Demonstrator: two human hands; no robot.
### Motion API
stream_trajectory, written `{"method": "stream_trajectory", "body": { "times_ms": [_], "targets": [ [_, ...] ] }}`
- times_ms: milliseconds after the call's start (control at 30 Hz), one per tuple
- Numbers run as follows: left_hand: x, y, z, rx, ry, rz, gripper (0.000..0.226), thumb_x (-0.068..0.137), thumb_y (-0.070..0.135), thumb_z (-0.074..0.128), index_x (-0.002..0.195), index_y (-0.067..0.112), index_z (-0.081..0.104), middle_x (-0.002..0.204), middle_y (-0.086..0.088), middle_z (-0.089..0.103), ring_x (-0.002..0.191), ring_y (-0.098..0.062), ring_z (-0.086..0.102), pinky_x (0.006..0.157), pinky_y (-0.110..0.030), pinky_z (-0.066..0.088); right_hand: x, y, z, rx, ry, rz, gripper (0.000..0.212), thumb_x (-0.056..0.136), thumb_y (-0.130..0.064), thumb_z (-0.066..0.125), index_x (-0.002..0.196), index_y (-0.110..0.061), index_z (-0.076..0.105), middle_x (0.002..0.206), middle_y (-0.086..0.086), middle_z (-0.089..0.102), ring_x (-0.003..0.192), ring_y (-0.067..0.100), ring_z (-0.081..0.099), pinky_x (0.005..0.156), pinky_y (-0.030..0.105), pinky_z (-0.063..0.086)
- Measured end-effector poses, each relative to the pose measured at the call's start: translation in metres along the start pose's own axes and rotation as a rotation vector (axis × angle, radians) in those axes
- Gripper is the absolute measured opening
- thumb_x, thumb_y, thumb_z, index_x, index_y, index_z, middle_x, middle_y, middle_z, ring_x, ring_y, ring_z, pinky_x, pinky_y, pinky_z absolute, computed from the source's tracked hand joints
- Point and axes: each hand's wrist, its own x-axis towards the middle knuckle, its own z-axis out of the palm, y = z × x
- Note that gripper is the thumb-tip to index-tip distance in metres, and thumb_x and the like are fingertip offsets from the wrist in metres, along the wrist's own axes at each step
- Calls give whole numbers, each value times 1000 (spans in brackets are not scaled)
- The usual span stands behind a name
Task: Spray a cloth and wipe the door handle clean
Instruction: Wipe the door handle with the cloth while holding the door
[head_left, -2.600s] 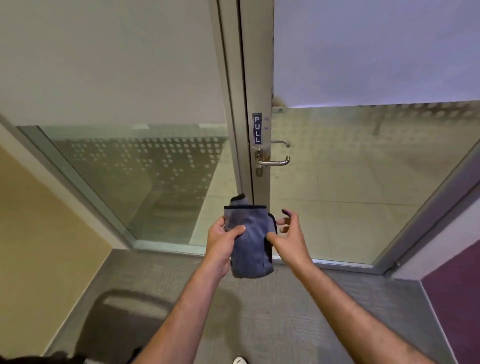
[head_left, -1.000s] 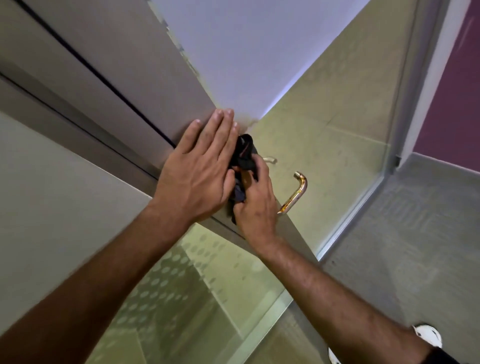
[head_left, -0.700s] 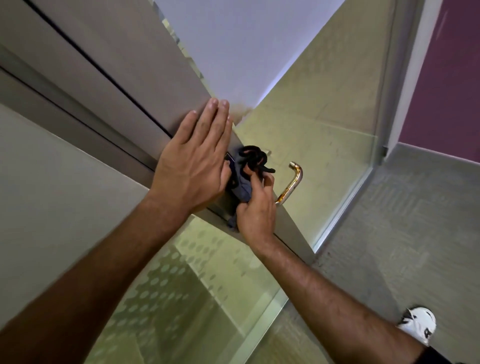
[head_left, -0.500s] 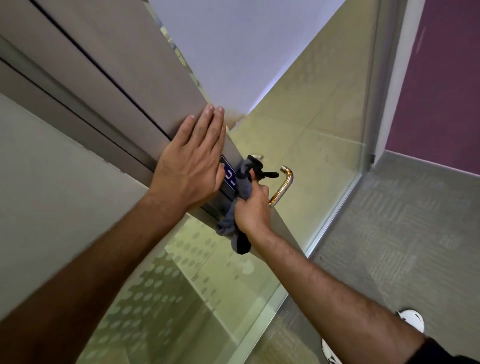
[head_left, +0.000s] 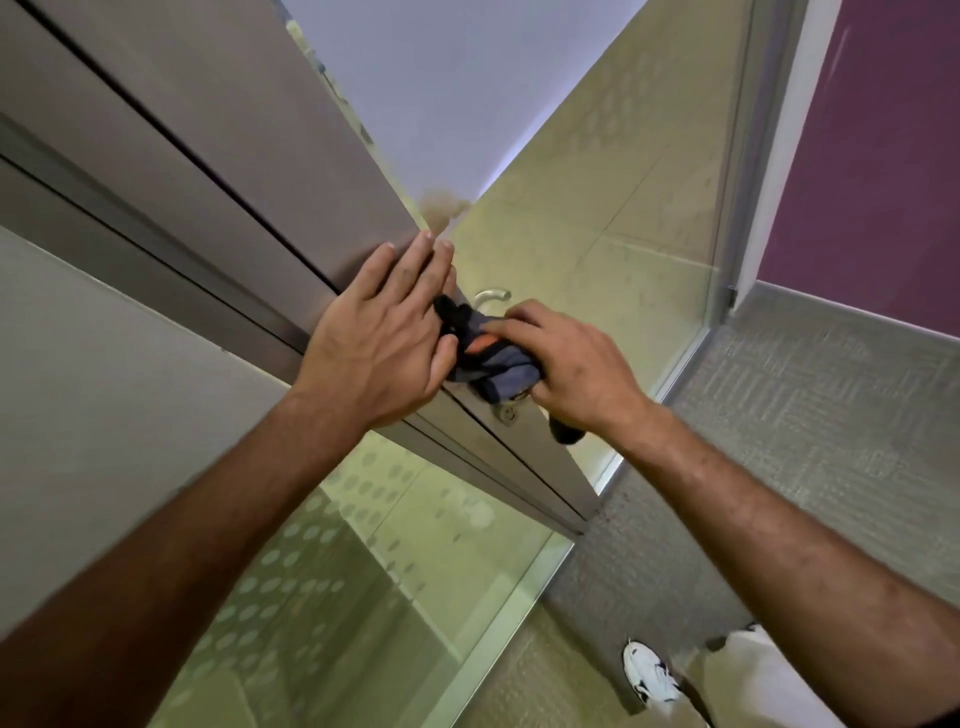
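Observation:
My left hand (head_left: 382, 338) lies flat with straight fingers on the grey metal stile of the glass door (head_left: 291, 171). Just to its right, my right hand (head_left: 571, 364) grips a bunched grey-blue cloth (head_left: 493, 364) wrapped over the door handle, which is almost wholly hidden beneath it. A dark tail of the cloth hangs below my right wrist. Only the keyhole (head_left: 506, 413) under the cloth and the curved handle on the far side of the glass (head_left: 491, 296) show. No spray bottle is in view.
The view is tilted. Frosted, dotted glass panels (head_left: 363, 545) flank the stile. Grey carpet (head_left: 805, 415) spreads to the right, below a purple wall (head_left: 883, 156). My white shoe (head_left: 652, 675) stands near the door's bottom rail.
My right hand slid with the cloth from the handle's base out along the lever, covering it fully. My left hand stayed flat on the stile. The brass-toned lever end is no longer visible.

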Motion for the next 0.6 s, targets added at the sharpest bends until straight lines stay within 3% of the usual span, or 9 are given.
{"method": "stream_trajectory", "body": {
  "times_ms": [100, 200, 367, 467, 533, 600],
  "targets": [
    [0, -1, 3, 41, -11, 11, 75, 102, 46, -1, 161, 3, 17, 169, -18, 11, 158, -29, 9, 126, -48, 9, 10, 46, -27, -144, 1, 84, 51, 86, -19, 54, 135, -33, 53, 126, -1, 58, 103, 25, 53, 71, 41, 53],
    [2, 1, 7, 52, -11, 24, 75, 100, 44, -6, 161, 4, 11, 170, -18, 9, 158, -29, 9, 126, -49, 8, 26, 86, -26, -189, -64, 143, 58, 85, -4, 57, 137, -31, 53, 127, 0, 56, 102, 24, 42, 79, 39, 45],
    [4, 2, 8, 18, -21, 11, 78, 97, 42, -11, 162, 5, 11, 170, -18, 8, 158, -30, 8, 126, -50, 2, 21, 93, 19, 172, -292, 294, 70, 84, 4, 51, 149, -19, 42, 147, 3, 40, 130, 23, 40, 115, 46, 35],
    [5, 1, 8, -8, -7, 13, 80, 96, 42, -11, 161, 5, 16, 170, -17, 13, 157, -30, 12, 125, -51, 1, 15, 83, 33, 244, -245, 326, 65, 82, 4, 50, 144, -15, 48, 148, 2, 40, 131, 25, 45, 113, 40, 39],
    [4, 0, 6, -23, -12, 21, 80, 96, 43, -11, 161, 5, 18, 170, -17, 14, 157, -31, 15, 125, -52, 3, 13, 71, 42, 126, -191, 281, 56, 79, -1, 48, 132, -16, 55, 143, 4, 44, 124, 30, 48, 109, 41, 41],
    [4, 0, 6, -17, -18, 29, 81, 95, 43, -11, 161, 6, 18, 170, -18, 12, 157, -31, 15, 124, -52, 3, 3, 55, 55, -8, -144, 288, 57, 74, -8, 43, 129, -17, 55, 144, 6, 43, 130, 36, 43, 111, 45, 39]
  ]
}}
